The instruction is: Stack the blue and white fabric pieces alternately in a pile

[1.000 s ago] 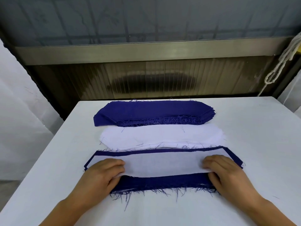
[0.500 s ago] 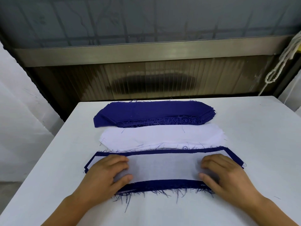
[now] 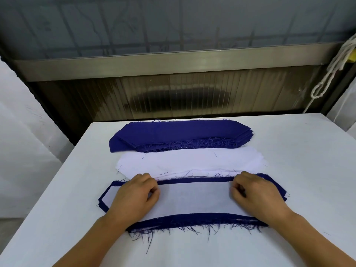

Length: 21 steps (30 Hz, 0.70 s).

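Nearest on the table [image 3: 289,170] lies the mixed pile [image 3: 192,218], a white piece [image 3: 194,199] on top with blue edges showing all round it and frayed blue threads trailing off its near side. Both hands rest on that top piece toward its far edge: the left hand [image 3: 134,195] near the left end, the right hand [image 3: 254,195] near the right end, each with fingers curled under; whether either grip pinches the cloth or merely presses it flat cannot be told. Just beyond, touching the pile's far edge, sits the white stack [image 3: 192,160], and past that the blue stack [image 3: 179,135], thick with many layers. Judged from this, the pile holds several layers already and a white one has just gone on, so a blue piece seems due next. Plenty of both colours is left, so the task looks far from finished.
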Each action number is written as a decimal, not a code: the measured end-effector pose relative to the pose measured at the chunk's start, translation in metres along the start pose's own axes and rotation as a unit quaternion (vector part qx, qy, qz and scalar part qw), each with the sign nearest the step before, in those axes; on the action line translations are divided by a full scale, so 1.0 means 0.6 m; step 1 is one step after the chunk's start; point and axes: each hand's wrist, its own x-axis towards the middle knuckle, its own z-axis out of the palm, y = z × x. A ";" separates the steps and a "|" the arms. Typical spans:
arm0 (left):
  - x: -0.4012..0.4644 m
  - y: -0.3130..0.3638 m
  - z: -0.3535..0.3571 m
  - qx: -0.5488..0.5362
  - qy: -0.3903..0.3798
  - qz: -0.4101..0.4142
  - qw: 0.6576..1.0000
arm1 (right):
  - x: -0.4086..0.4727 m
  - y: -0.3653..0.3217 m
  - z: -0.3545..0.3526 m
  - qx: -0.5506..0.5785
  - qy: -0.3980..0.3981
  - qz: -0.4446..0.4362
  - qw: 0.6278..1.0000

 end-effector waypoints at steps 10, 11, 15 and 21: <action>0.085 -0.012 0.027 -0.007 0.015 -0.019 1.000 | 0.097 0.002 0.016 0.023 -0.001 -0.007 1.000; 0.089 -0.012 0.034 -0.019 0.008 -0.016 1.000 | 0.102 0.001 0.023 0.038 -0.008 -0.010 0.999; 0.083 -0.017 0.051 -0.035 0.021 -0.004 0.999 | 0.096 0.004 0.045 0.048 0.004 -0.018 0.999; 0.078 -0.012 0.049 -0.020 0.070 0.024 0.997 | 0.093 0.007 0.050 0.055 0.068 -0.053 0.995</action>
